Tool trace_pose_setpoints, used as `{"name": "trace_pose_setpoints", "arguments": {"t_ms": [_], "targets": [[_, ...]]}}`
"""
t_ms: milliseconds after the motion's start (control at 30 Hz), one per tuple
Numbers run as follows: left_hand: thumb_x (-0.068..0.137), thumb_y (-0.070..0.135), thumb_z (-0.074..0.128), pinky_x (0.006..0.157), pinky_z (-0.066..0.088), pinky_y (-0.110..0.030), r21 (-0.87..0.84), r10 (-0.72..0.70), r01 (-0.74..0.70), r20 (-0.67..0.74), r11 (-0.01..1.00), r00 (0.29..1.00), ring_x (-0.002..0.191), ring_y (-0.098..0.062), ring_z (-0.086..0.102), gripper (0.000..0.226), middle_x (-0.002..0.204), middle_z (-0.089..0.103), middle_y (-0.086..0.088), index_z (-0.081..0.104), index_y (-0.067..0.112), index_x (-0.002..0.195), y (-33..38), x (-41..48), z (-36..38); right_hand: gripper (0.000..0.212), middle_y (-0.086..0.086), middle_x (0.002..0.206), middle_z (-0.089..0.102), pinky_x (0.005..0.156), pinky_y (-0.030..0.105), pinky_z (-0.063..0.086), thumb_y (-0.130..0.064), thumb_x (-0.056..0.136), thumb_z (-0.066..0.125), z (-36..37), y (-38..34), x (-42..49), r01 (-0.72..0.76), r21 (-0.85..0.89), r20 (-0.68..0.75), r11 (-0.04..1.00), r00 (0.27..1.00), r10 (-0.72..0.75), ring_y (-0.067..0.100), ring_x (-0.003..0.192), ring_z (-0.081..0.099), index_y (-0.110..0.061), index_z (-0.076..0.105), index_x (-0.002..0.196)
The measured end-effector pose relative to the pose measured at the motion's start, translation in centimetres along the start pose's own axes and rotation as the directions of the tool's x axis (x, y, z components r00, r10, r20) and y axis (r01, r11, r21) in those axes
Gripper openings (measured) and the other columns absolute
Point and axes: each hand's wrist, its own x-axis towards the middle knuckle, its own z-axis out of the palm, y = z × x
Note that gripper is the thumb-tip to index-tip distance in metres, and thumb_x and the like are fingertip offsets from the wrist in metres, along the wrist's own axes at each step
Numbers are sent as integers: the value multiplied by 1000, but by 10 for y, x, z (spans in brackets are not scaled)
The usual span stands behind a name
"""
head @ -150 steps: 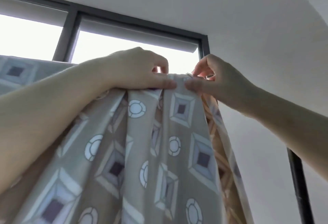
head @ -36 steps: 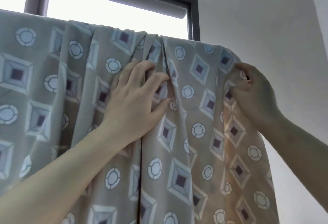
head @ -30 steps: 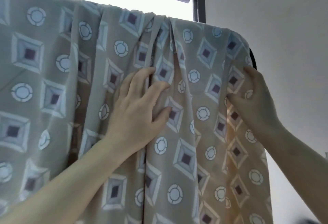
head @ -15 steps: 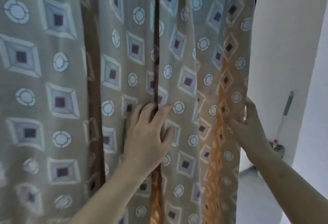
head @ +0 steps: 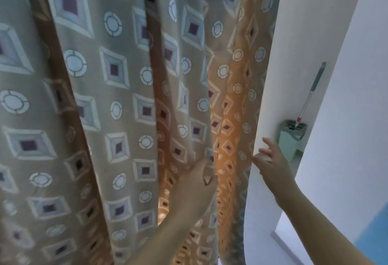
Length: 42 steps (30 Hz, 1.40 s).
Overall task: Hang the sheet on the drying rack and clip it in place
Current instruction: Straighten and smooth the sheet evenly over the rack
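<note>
Hanging in folds, beige diamond-and-circle sheet (head: 117, 105), left hand (head: 195, 187) fingers gripping a fold, right hand (head: 273, 164) fingers spread.

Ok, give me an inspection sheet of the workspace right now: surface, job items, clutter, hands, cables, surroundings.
Surface: nothing seen.
Job's things: grey-beige fabric sheet with a square-and-circle pattern hangs in vertical folds; drying rack and clips not in view.
Clutter: nothing seen.
Hands: left hand on a fold of the sheet, grip unclear through blur; right hand open, fingers spread beside the sheet's right edge, contact unclear.
Cables: nothing seen.
Surroundings: white wall to the right; green-handled mop standing in a pale green bucket on the floor.
</note>
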Motion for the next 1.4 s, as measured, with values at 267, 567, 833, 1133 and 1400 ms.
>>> {"name": "trace_pose_setpoints", "arguments": {"t_ms": [267,567,833,1133,1400], "targets": [[91,30,51,74,48,-26,-202,-11,66,265,977,964,79,-5,54,33,91,56,10,50,33,124,31,19,99,57,6,141,42,88,32,38,-15,93,52,-51,72,16,-175,-142,49,974,982,183,17,109,43,-31,29,143],[92,32,50,86,42,-19,-63,93,-81,218,995,971,105,-8,52,39,123,52,6,45,29,131,88,97,208,62,1,145,37,96,29,36,-17,90,52,-141,134,87,-216,-296,42,930,970,239,20,129,40,-33,26,145],[94,32,42,102,27,-30,344,132,-197,204,918,970,124,-16,43,44,138,42,9,35,31,137,83,168,271,66,-6,150,31,107,30,30,-24,89,51,-154,178,163,-119,-586,111,801,968,225,18,136,28,-30,20,147],[33,23,87,58,50,-35,518,91,-195,219,833,971,70,-22,65,57,85,66,1,69,22,87,41,241,325,68,-4,158,6,114,33,20,-28,90,44,-141,206,247,30,-766,271,642,921,280,19,144,10,-36,10,148],[28,33,88,59,53,-35,557,-125,16,158,830,979,78,-21,65,81,88,68,2,47,26,98,13,286,370,67,-5,159,-2,114,35,15,-29,90,42,-114,251,343,271,-746,535,608,787,306,18,145,5,-38,9,148]]}}
